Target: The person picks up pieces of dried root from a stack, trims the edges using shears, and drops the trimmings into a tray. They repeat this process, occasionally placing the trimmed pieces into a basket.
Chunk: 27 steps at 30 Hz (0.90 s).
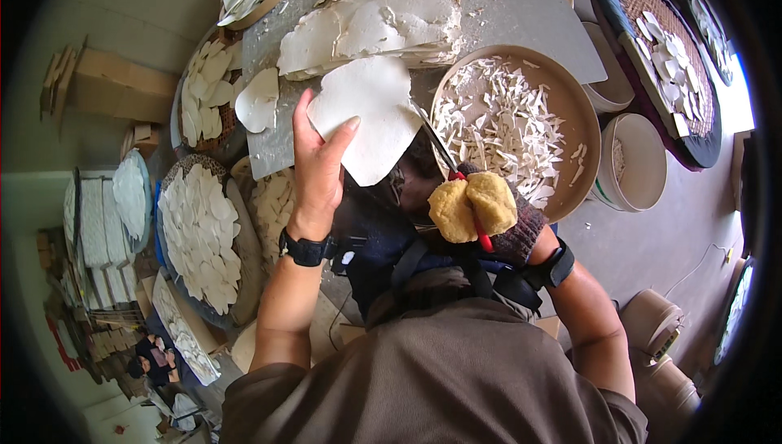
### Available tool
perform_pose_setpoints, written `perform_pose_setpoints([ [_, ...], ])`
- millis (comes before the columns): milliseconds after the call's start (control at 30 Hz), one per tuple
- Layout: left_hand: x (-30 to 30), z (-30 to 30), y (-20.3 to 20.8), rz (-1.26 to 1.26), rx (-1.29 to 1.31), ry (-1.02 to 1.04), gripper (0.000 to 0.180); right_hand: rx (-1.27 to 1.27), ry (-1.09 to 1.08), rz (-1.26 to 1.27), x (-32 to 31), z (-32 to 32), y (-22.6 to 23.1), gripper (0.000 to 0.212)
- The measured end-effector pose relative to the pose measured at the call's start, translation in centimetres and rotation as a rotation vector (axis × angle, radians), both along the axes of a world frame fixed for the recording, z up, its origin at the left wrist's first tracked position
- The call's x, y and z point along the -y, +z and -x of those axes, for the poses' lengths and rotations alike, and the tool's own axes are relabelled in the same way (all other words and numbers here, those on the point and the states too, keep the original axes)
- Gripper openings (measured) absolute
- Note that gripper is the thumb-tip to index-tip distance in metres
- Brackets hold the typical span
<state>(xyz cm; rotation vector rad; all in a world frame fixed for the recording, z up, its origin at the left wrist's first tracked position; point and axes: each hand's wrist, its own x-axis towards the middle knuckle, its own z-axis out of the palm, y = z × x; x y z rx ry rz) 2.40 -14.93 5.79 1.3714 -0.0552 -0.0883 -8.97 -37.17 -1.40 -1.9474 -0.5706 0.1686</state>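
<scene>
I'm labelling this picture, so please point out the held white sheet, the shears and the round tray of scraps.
White sheet (366,118): head view, middle of its face.
Shears (442,146): head view, on the blade.
Round tray (583,114): head view, bare inner wall, right side.

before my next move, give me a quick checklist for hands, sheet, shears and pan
1. Left hand gripping the sheet: ok, thumb on top.
2. Left hand clear of the shears: ok, apart.
3. Right hand on the shears: ok, gloved.
4. Left hand gloved: not ok, bare.
5. Sheet between the shears' blades: cannot tell.
6. Space in the pan: ok, scraps leave its right side partly bare.
</scene>
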Motion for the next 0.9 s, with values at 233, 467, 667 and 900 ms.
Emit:
perform_pose_setpoints([
  [233,-0.3,-1.6,-0.4,-0.022,-0.054,-0.132,0.071,-0.155,-0.035,-0.164,0.7,0.1,1.0,0.047],
  [467,-0.4,-1.6,1.3,0.099,-0.031,-0.185,0.051,0.032,0.003,-0.080,1.6,-0.5,2.2,0.036],
  [667,-1.3,-2.4,0.4,-0.463,0.694,-0.099,0.009,-0.448,0.025,-0.840,-0.4,0.5,-0.6,0.034],
  [900,-0.6,-1.4,0.1,-0.371,0.683,-0.157,0.010,-0.607,-0.021,-0.880,-0.8,1.1,-0.9,0.035],
])
